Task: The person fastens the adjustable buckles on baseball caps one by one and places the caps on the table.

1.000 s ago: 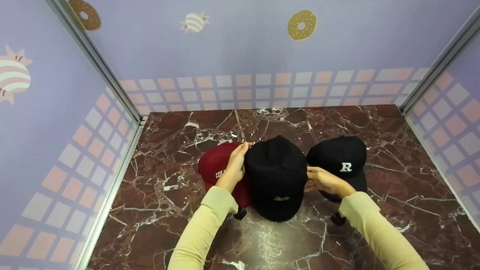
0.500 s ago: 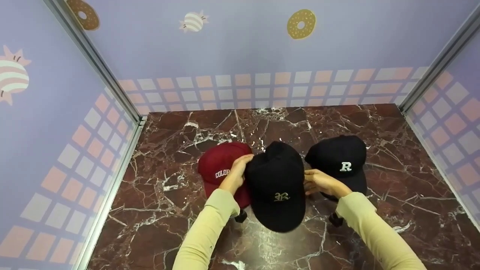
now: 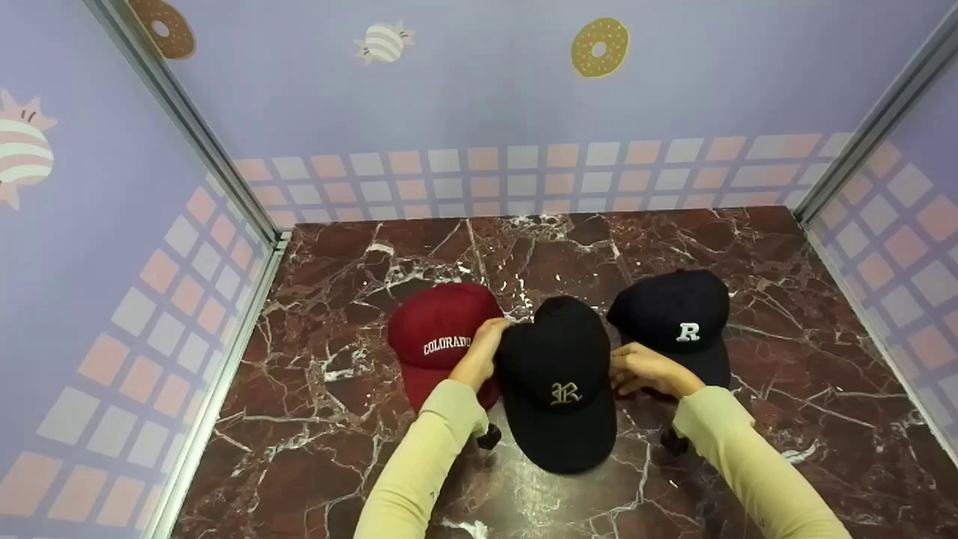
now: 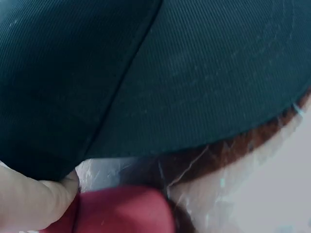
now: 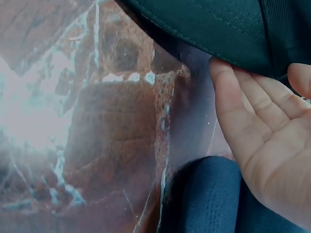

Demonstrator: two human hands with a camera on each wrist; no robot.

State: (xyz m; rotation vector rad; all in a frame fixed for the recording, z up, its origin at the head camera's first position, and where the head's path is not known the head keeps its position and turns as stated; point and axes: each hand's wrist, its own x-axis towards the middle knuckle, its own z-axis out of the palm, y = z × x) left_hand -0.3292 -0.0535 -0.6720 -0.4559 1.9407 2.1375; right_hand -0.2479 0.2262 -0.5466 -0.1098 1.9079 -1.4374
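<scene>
A black baseball cap [image 3: 557, 352] with a gold embroidered emblem is between the two hands, brim towards the person. My left hand [image 3: 483, 352] grips its left side; the left wrist view has the thumb [image 4: 51, 201] against the lower edge of the black cap [image 4: 146, 73]. On the other side, my right hand [image 3: 647, 369] holds the edge, its fingers [image 5: 228, 90] reaching under the brim and the thumb close by. Left of it lies a dark red cap [image 3: 441, 318] lettered "COLORADO", partly behind the left hand. To the right is a navy cap [image 3: 666, 303] with a white R.
All three caps are in a row on a dark red marbled surface [image 3: 314, 464]. Lilac panels enclose it, with a back wall [image 3: 479, 97], a left wall [image 3: 82, 292] and a right wall [image 3: 913, 217]. Small white specks lie behind the black cap.
The black cap has come towards the person and its front has tipped up, so the gold emblem shows fully. Both hands moved with it, uncovering more of the red cap's lettering.
</scene>
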